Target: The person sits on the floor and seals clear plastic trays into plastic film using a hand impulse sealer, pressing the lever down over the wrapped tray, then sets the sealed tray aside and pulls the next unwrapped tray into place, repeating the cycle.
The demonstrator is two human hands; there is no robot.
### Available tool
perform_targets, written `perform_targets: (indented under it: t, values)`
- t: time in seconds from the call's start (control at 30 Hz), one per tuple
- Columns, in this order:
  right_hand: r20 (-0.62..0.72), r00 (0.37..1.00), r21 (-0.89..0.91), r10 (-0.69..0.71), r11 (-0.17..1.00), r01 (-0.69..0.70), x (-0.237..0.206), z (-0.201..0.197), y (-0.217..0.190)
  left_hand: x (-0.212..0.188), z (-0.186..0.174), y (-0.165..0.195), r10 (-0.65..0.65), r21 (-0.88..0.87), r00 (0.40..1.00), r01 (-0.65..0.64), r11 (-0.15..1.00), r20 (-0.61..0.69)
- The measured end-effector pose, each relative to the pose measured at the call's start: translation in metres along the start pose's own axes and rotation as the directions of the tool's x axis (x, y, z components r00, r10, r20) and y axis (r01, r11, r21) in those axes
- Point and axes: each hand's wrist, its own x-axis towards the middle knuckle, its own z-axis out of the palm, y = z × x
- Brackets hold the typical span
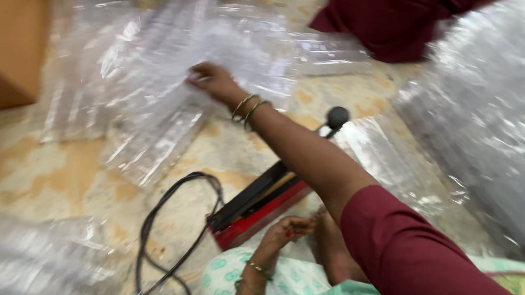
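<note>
The biggest risk, I think, comes from the plastic all around me. The clear plastic bags [168,68] lie in loose, slippery heaps on the floor [54,170], and my right hand [211,79] is stretched far out over them. If I pull one bag, its neighbours may slide with it and the heap could spread more, because nothing holds them apart.

The next risk is the red and black heat sealer [256,204] just under my right arm. My forearm crosses above it, close to the black knob [337,117] of its handle, so I could knock the handle, and a bag dragged back low could catch on it.

The smaller risk is the black cable [171,230], which loops on the floor beside the sealer; a bag or my knee may snag it.

My right hand rests on top of the bags, fingers bent down onto the plastic; whether it really pinches one, I cannot tell because of blur. My left hand [288,229] is near my lap, beside the sealer's near end, fingers loosely curled, holding nothing I can see.
</note>
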Motion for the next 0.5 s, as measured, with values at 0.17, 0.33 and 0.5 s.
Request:
perform_targets:
  t: [0.17,0.33,0.5]
  values:
    - [0.317,0.935,-0.263,-0.156,0.933,0.245,-0.148,-0.097,-0.037,-0.012,0.002,0.002,-0.065,0.154,0.996,0.055,0.987,0.061]
    - [-0.334,0.885,-0.524,-0.326,0.844,0.113,-0.278,-0.339,-0.099,-0.015,-0.006,-0.007,-0.197,0.284,0.98,0.184,0.941,0.016]
    - [-0.669,0.388,-0.65,-0.634,0.246,-0.719,-0.375,-0.531,-0.129,0.001,-0.018,-0.016,-0.239,0.376,0.966,0.26,0.889,-0.101]
